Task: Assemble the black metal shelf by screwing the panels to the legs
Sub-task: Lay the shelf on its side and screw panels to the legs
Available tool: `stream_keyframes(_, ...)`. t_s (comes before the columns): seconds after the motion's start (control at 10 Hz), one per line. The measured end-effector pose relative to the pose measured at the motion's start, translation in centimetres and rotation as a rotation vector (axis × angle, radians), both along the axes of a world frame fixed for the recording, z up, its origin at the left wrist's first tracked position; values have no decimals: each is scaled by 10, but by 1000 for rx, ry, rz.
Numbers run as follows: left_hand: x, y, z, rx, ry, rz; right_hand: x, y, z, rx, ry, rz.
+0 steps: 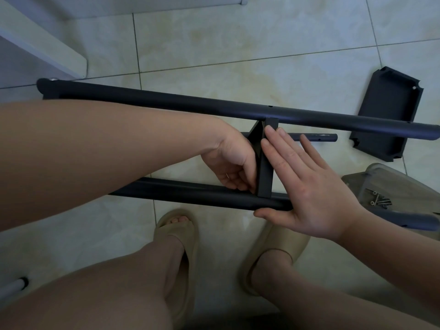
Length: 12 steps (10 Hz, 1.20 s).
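Observation:
Two long black metal legs lie across the view, the far leg point(214, 106) and the near leg point(181, 190). A black shelf panel point(264, 172) stands on edge between them. My left hand point(232, 163) has its fingers curled against the panel's left side, close to the near leg; what it pinches is hidden. My right hand point(307, 186) lies flat with straight fingers against the panel's right face, thumb on the near leg. A third black leg point(316, 137) lies on the floor beyond the panel.
A second black panel point(385, 115) lies on the tiled floor at the right. A clear plastic bag point(390, 184) holds several screws point(379, 201). White furniture point(42, 44) stands at the top left. My two feet in beige sandals point(181, 236) are below the legs.

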State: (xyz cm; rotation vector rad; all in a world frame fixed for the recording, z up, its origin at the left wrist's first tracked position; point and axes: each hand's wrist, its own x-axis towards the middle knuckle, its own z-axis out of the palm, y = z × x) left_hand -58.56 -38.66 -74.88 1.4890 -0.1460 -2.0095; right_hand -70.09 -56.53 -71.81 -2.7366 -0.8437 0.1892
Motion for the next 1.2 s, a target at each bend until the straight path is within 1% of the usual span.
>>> stream_keyframes(0.1,-2,3,0,-17,45,54,1,0,1,-1,0,1)
stream_keyframes(0.2,-2,5,1,-23,57,48,0,1,2,-3,1,0)
stream_keyframes(0.3,-1,5,2,-12,75,-5,0,1,2,-3,4,-1)
stream_keyframes(0.5,-2,2,-1,-1,24,41,0,1,0,-8,-2,0)
stream_keyframes(0.8,-7,3,0,-63,33,132,0,0,-1,2,0,3)
stream_keyframes(1.0,-5,5,-1,-2,41,68,0,0,0,-5,9,6)
stream_keyframes(1.2,-4,0,-2,49,10,77,0,0,1,-7,11,4)
